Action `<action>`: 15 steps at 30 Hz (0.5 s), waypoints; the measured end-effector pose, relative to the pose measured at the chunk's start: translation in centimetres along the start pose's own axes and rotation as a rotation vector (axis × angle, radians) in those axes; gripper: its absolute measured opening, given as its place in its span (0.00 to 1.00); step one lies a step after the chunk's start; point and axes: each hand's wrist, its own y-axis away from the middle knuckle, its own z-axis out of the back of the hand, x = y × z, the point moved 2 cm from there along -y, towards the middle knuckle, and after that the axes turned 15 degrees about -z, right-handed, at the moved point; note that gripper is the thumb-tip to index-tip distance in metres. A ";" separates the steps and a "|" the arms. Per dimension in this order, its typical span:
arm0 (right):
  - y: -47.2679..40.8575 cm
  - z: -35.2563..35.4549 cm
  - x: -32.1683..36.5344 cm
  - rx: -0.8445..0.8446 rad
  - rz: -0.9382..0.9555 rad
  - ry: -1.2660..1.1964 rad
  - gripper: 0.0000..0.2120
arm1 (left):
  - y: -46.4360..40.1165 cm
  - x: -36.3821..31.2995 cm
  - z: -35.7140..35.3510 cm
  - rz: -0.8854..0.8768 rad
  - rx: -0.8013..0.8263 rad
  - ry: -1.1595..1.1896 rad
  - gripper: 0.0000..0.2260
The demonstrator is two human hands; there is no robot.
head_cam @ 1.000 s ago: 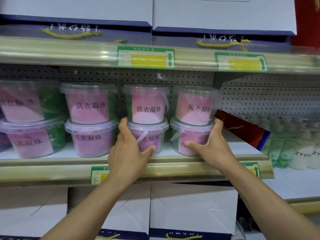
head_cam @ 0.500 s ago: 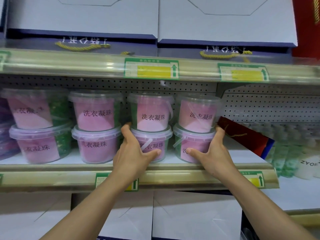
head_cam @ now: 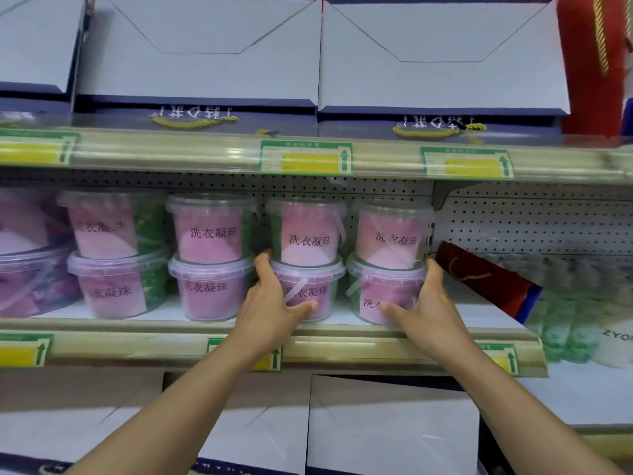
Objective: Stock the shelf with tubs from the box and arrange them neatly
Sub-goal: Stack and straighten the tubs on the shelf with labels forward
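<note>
Here left hand [head_cam: 270, 305] cups round clear plastic tub [head_cam: 308, 291]; right hand [head_cam: 424, 310] cups neighbouring tub [head_cam: 383, 289]

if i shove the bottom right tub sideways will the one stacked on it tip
Possibly. The upper tub merely rests on the lower tub, so a jerk might topple it. Both look packed full, probably heavy and hard to budge. The clear plastic looks smooth, perhaps slippery.

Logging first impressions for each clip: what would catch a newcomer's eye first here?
Two bare hands at the centre: the left hand cups the outer left side of one bottom tub, the right hand the outer right side of its neighbour. Around them, pink tubs stand two high along the middle shelf. Large white gift boxes fill the shelf above.
</note>
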 end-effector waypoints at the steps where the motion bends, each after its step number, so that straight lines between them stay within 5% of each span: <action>1: 0.5 0.2 0.0 -0.013 0.007 0.022 0.46 | 0.2 -0.2 0.2 -0.001 -0.001 -0.015 0.46; 9: 3.9 1.5 -0.3 -0.217 0.293 0.435 0.36 | 5.2 -0.6 3.7 -0.068 0.034 -0.214 0.31; 15: 5.9 -0.3 0.5 -0.254 0.410 0.526 0.32 | 8.1 0.1 6.4 -0.058 0.076 -0.364 0.28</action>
